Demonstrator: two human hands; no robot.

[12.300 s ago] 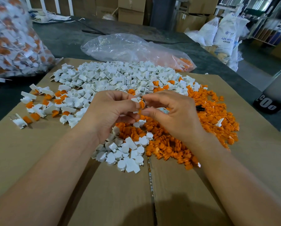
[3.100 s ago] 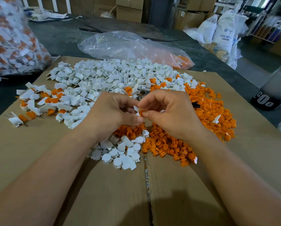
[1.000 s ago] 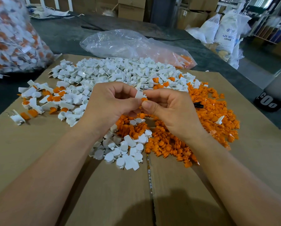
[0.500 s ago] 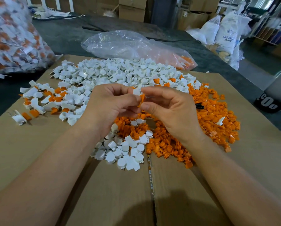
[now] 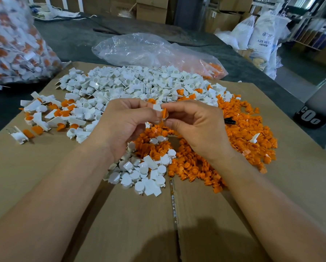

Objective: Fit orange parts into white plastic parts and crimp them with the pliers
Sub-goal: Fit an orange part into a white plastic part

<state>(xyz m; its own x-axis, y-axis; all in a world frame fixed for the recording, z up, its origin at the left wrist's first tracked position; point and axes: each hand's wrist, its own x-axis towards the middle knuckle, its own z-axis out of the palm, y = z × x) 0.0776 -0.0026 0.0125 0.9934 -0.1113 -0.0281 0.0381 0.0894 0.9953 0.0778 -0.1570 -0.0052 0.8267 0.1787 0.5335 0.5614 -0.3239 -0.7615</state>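
Both hands have lifted a touch since a second ago, the left hand pinching a small white part and the right hand pressing an orange part against it, above the cardboard. Behind lies the white pile, right the orange heap, assembled pieces left. A black object peeks past the right hand.

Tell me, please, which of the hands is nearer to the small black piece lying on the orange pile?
Right. The right hand is just beside the black piece; the left hand lies beyond it.
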